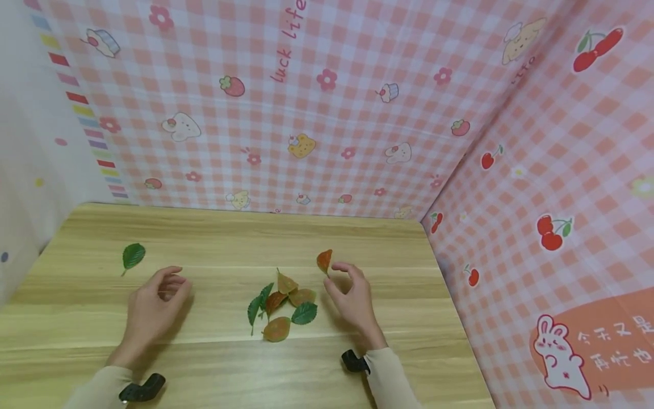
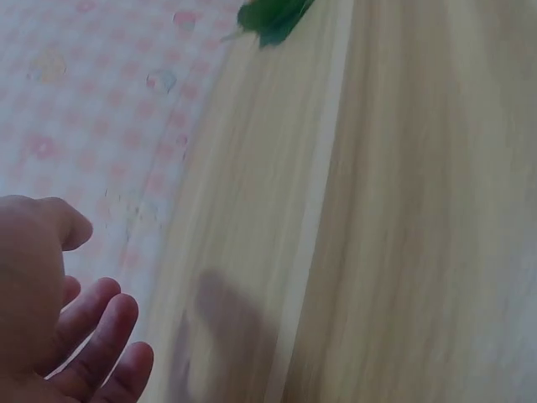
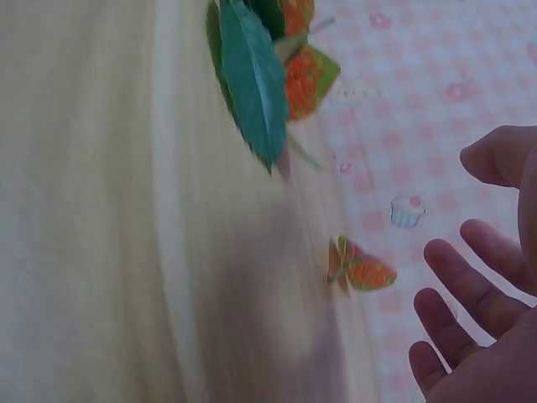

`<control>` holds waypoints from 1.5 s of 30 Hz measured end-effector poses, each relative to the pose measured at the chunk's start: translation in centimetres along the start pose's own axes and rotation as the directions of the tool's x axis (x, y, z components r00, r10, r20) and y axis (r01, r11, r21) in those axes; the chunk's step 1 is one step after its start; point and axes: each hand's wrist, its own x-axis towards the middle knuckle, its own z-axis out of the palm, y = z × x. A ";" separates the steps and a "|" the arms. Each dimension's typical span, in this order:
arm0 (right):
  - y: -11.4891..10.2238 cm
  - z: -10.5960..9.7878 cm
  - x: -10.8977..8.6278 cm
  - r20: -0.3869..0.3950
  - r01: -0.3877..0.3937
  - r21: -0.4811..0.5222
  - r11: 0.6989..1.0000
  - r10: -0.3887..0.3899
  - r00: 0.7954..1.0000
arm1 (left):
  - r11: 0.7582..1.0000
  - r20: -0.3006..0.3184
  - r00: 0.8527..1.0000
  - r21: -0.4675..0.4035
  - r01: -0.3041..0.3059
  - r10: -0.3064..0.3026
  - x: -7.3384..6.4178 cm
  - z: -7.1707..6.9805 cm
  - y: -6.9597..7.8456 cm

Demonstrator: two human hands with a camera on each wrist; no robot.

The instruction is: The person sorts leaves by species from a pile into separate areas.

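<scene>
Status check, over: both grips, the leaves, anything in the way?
Left grip empty, near the lone green leaf. Right grip empty, beside the separate orange leaf. Leaf pile between both grips. No obstruction visible.

Left hand (image 2: 38, 315) partly visible, fingers loosely bent, seen against pink checked cloth (image 2: 92, 101) bordering the edge of the table (image 2: 428, 210); green leaf (image 2: 273, 15), cropped, near that edge; shadow (image 2: 231, 323) on tabletop

"luck life" (image 1: 288, 42), Chinese script (image 1: 615, 345) on walls (image 1: 317, 113)
</scene>
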 end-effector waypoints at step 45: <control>-5.6 6.9 -6.8 0.420 0.334 -0.153 0.930 -0.245 0.874 | 0.999 0.267 0.963 0.048 0.014 -0.026 -4.2 8.5 6.7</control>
